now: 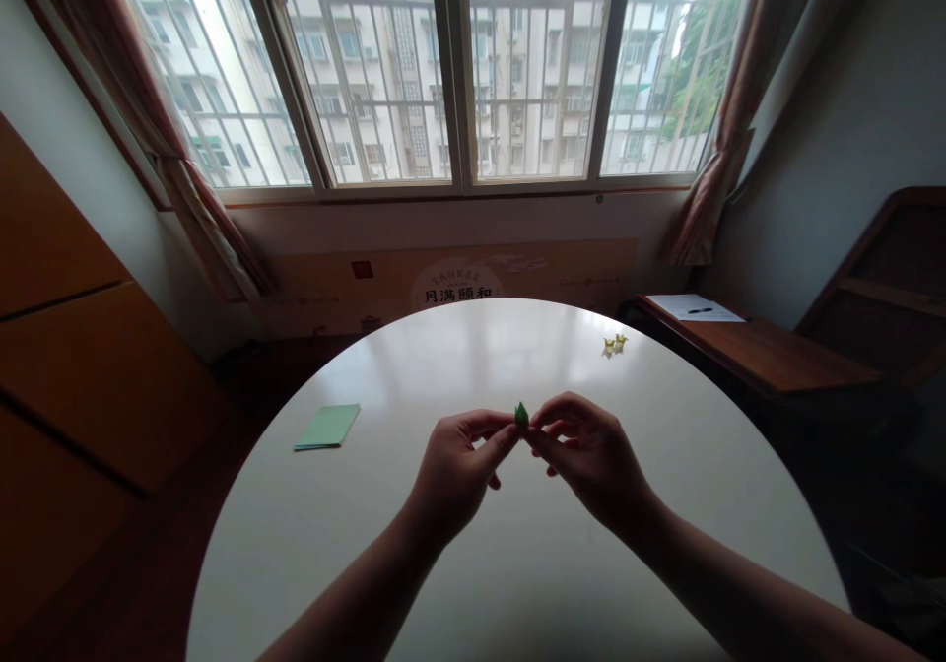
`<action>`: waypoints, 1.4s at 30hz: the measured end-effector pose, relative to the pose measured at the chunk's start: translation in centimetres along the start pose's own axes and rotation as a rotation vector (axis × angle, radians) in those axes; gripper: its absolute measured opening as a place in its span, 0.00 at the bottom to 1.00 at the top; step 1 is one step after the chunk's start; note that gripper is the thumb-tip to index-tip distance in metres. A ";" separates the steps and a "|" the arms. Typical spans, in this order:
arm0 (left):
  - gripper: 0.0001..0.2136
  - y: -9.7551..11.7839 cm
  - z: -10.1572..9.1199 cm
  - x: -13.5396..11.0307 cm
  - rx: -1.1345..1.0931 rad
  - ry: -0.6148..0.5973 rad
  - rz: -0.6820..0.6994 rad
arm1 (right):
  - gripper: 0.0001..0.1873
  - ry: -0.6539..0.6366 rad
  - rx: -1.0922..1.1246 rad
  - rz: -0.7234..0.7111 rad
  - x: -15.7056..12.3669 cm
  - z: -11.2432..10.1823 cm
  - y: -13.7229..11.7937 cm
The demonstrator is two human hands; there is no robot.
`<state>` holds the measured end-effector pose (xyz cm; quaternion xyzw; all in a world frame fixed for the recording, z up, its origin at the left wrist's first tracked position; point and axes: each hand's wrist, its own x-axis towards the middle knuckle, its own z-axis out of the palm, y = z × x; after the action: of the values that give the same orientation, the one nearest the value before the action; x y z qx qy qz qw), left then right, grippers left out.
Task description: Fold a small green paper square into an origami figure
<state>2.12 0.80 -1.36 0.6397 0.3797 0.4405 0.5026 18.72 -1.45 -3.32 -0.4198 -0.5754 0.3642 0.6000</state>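
Note:
Between my two hands, above the middle of the white table (503, 583), is a small green folded paper piece (521, 414) with a pointed top. My left hand (467, 460) pinches its left side between thumb and forefinger. On the other side, the thumb and forefinger of my right hand (587, 450) are closed on it too. Its lower part is hidden by my fingertips. A stack of light green square paper (328, 427) lies on the table to the left. Toward the far right edge sit two small yellow folded paper figures (615, 345).
Right of the table stands a wooden bench (783, 352) bearing a white sheet (691, 308) and a dark pen (701, 311). A printed board (576, 273) leans below the window. An orange-brown cabinet (96, 366) is at the left.

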 end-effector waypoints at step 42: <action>0.02 0.8 -0.2 -0.2 0.189 0.090 0.277 | 0.11 -0.054 -0.023 0.042 0.0 -0.1 0.1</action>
<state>1.87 0.53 -0.58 0.7098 0.3498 0.4961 0.3574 18.84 -1.45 -3.41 -0.4286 -0.5867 0.3813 0.5716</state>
